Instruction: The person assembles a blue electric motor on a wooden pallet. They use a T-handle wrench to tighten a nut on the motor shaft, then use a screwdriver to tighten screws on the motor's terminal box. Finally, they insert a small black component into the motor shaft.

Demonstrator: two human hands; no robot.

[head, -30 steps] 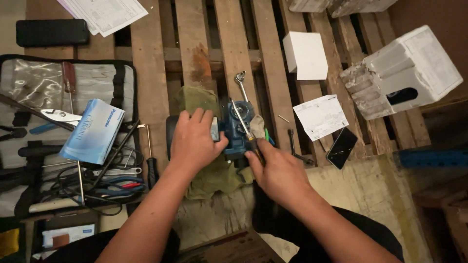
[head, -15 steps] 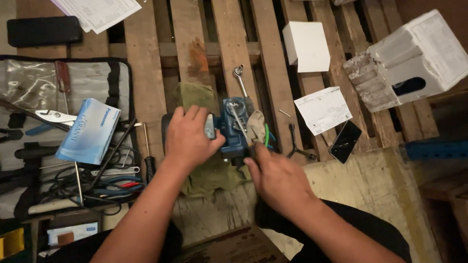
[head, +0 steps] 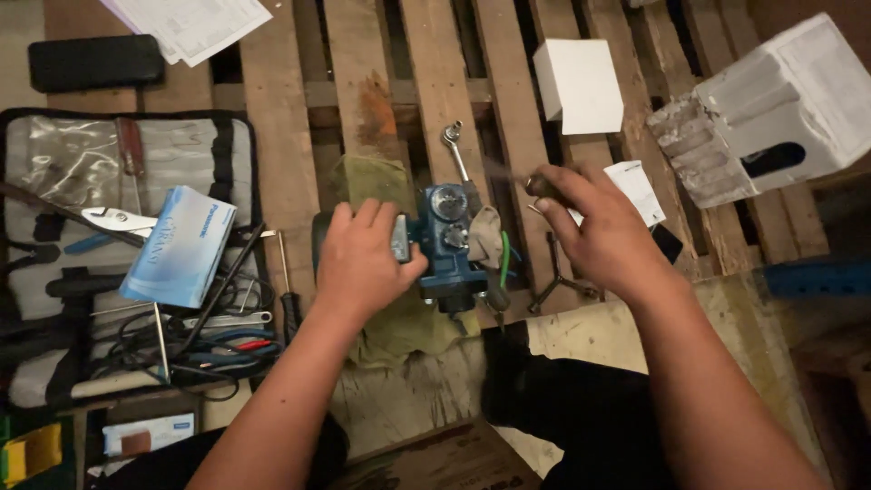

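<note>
Head view, looking down on a wooden pallet [head: 281, 136] serving as the work surface.

The left hand [head: 361, 259] is lying palm-down over the left side of a small blue machine unit [head: 451, 245], fingers curled and gripping its body. The unit is sitting on an olive-green cloth [head: 381, 181] near the pallet's front edge, just ahead of the person's knees. A ratchet wrench [head: 456, 150] is lying on the slat just behind the unit, its head pointing away from the person.

The right hand [head: 599, 231] is hovering to the right of the unit, clear of it, with fingers pinched narrowly around a slim tool handle [head: 543, 186]; the thin end reaching left of the handle is blurring, and its kind cannot be told. Beneath this hand a dark cross-shaped wrench [head: 558, 272] is resting on the slats, beside a slip of white paper [head: 640, 186].

To the left, an open tool case [head: 54, 163] is lying flat, with a light blue box [head: 180, 247], pliers [head: 118, 218] and tangled leads on top. A white carton [head: 578, 86] and a moulded white packing block [head: 771, 109] are sitting on the far right, well apart from the hands. Printed sheets [head: 195, 23] are lying at the far left edge.
</note>
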